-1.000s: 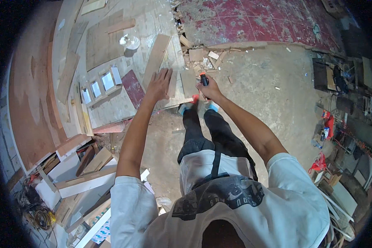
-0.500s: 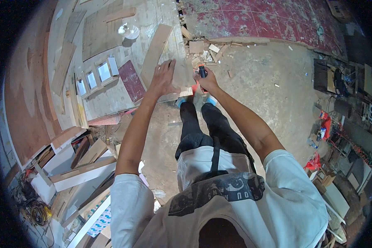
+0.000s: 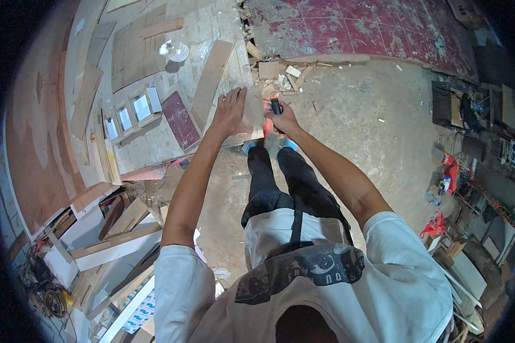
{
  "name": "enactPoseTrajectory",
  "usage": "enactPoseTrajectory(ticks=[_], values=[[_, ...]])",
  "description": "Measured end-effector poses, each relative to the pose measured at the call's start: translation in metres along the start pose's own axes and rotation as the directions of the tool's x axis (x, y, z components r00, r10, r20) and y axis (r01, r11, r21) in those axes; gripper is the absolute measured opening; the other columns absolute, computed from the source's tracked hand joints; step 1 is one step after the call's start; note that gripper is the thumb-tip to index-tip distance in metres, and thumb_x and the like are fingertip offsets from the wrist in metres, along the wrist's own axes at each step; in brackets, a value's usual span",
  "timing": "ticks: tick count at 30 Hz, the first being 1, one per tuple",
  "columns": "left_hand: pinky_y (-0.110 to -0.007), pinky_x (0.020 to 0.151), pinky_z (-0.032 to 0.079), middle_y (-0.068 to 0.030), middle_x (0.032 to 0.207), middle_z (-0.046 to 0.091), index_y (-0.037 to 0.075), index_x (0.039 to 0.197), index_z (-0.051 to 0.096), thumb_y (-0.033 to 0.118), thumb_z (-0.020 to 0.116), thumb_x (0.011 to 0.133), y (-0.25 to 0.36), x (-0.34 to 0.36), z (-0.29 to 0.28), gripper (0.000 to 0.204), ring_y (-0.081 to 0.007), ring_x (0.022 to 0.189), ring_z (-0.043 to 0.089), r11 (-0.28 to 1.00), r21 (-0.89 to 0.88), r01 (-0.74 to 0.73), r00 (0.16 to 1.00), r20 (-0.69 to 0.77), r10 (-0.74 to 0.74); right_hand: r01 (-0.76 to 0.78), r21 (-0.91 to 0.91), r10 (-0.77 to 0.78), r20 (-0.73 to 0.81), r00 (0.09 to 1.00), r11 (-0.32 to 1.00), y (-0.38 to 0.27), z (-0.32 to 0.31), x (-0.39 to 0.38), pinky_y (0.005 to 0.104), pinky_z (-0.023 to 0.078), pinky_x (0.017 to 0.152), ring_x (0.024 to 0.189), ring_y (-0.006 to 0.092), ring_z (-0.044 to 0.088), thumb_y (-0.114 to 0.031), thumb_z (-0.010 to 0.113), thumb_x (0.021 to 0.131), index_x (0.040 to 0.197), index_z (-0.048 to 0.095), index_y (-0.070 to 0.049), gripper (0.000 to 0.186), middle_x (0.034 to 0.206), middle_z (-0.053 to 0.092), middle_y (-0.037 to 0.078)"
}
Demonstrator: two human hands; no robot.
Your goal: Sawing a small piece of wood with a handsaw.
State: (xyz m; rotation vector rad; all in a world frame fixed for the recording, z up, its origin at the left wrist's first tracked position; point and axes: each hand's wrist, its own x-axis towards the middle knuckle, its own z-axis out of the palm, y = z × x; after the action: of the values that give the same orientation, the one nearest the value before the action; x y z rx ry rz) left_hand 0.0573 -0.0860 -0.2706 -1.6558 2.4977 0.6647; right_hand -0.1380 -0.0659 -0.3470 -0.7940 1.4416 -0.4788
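Observation:
My left hand lies with its fingers stretched over a pale wooden board at the near right corner of the workbench. Closed around the black handle of a tool with orange ends, my right hand is just off the bench's right edge. The tool's working end is hidden, so its exact kind cannot be made out. Left of my left hand lie a long plywood strip and a dark red board.
A wooden frame with white panels and a clear plastic container are on the bench. Offcuts litter the floor beyond my right hand. Stacked boards stand at the lower left, and a cluttered shelf lines the right.
Both hands have shifted slightly within the view, along with the bench, as the view moved a little. The right hand still grips the tool and has turned slightly.

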Motion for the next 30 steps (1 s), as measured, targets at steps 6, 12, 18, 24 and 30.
enactPoseTrajectory(ticks=[6,12,18,24,30], values=[[-0.048,0.106,0.026,-0.0205,0.139,0.039,-0.001,0.138,0.033,0.044,0.079,0.057,0.006,0.012,-0.002,0.104,-0.0342,0.132,0.034,0.999,-0.034,0.024,0.999,-0.048,-0.026,0.084,-0.014,-0.085,-0.034,0.996,0.996,0.005,-0.006,0.002,0.0302,0.044,0.049,0.053,0.0138,0.053,-0.017,0.07,0.079,0.102,0.054,-0.003,0.032,0.077,0.059,0.005],[-0.045,0.1,0.032,-0.016,0.124,0.051,0.004,0.12,0.055,0.03,0.051,0.087,0.008,0.034,0.016,0.042,-0.0322,0.119,0.045,0.961,-0.25,0.121,0.94,-0.281,-0.192,0.081,0.095,-0.08,-0.012,0.997,0.992,0.002,-0.002,-0.003,0.0275,0.038,0.035,0.04,0.0104,0.046,-0.013,0.07,0.081,0.104,0.051,-0.003,0.031,0.073,0.057,0.003],[-0.045,0.094,0.035,-0.0152,0.109,0.055,0.003,0.107,0.062,0.025,0.044,0.093,0.031,0.05,0.034,0.031,-0.0304,0.106,0.049,0.951,-0.221,0.215,0.887,-0.364,-0.285,0.135,0.012,-0.134,-0.035,0.99,0.991,0.029,-0.003,0.004,0.0254,0.04,0.038,0.046,0.0086,0.05,-0.011,0.07,0.08,0.107,0.053,-0.003,0.034,0.081,0.062,0.002],[-0.044,0.09,0.036,-0.0157,0.106,0.055,0.001,0.102,0.061,0.023,0.042,0.095,0.017,0.044,0.046,0.03,-0.0314,0.101,0.05,0.964,-0.177,0.199,0.857,-0.446,-0.259,0.124,0.125,-0.115,-0.076,0.99,0.984,0.018,0.013,-0.002,0.0252,0.044,0.042,0.059,0.008,0.057,-0.007,0.071,0.078,0.112,0.051,-0.003,0.039,0.089,0.064,0.001],[-0.043,0.089,0.036,-0.0155,0.103,0.055,0.001,0.098,0.06,0.019,0.043,0.094,0.007,0.054,0.041,0.025,-0.0309,0.1,0.051,0.97,-0.174,0.171,0.842,-0.485,-0.236,0.061,0.133,-0.052,-0.069,0.996,0.989,-0.005,0.016,-0.007,0.026,0.048,0.045,0.063,0.0093,0.06,-0.006,0.071,0.079,0.115,0.048,-0.001,0.043,0.091,0.065,0.003]])
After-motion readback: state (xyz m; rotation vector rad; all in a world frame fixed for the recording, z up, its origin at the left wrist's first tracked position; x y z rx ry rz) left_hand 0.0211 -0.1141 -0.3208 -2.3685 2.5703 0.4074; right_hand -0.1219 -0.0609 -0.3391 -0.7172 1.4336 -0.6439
